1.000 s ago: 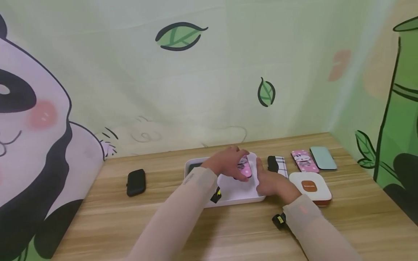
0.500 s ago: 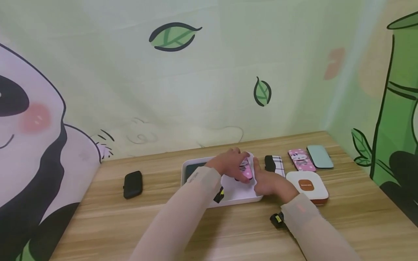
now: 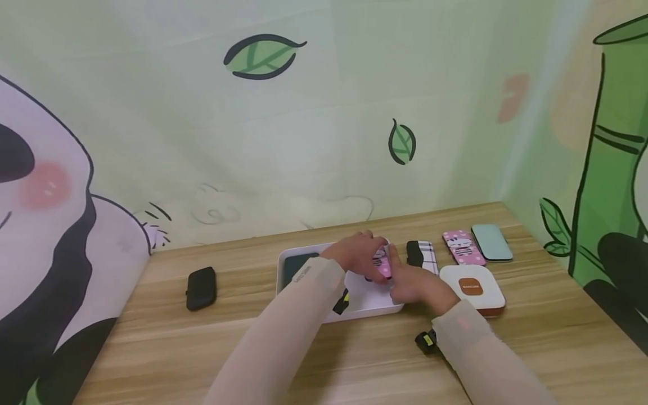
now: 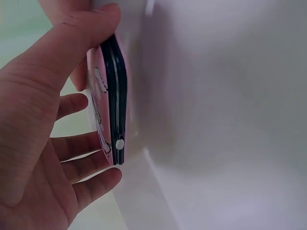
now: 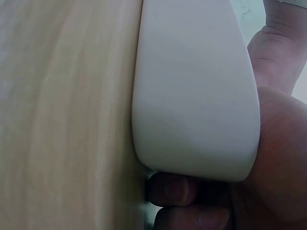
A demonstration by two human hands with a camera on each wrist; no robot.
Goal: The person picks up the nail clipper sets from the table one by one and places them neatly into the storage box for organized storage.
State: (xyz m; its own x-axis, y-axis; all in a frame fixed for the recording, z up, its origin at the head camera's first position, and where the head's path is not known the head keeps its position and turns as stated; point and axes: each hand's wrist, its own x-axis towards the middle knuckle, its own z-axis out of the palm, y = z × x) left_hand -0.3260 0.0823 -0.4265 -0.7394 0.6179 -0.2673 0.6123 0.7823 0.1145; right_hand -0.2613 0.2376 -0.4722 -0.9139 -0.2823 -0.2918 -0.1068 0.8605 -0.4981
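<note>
My left hand (image 3: 359, 256) reaches into a white tray (image 3: 367, 308), its thumb and fingers holding a slim pink cat-print case (image 3: 382, 261) by its edges. In the left wrist view the case (image 4: 117, 100) stands on edge near a tray wall, its dark rim and small white button showing. My right hand (image 3: 417, 284) grips the tray's right end. One digit points up along the inside near the case, and in the right wrist view other fingers (image 5: 177, 191) curl round the white wall (image 5: 196, 91). A dark green flat thing (image 3: 296, 265) lies in the tray's left end, partly covered by my left arm.
Right of the tray lie a black-and-white checked case (image 3: 422, 256), another pink cat-print case (image 3: 463, 247), a mint case (image 3: 492, 243) and a white square box (image 3: 473, 287) with a brown label. A black case (image 3: 201, 288) lies far left on the wooden table (image 3: 228, 360).
The head view has turned slightly right. The pink case in my left hand has moved a little right within the tray, closer to my right hand. My right hand keeps its place at the tray's end.
</note>
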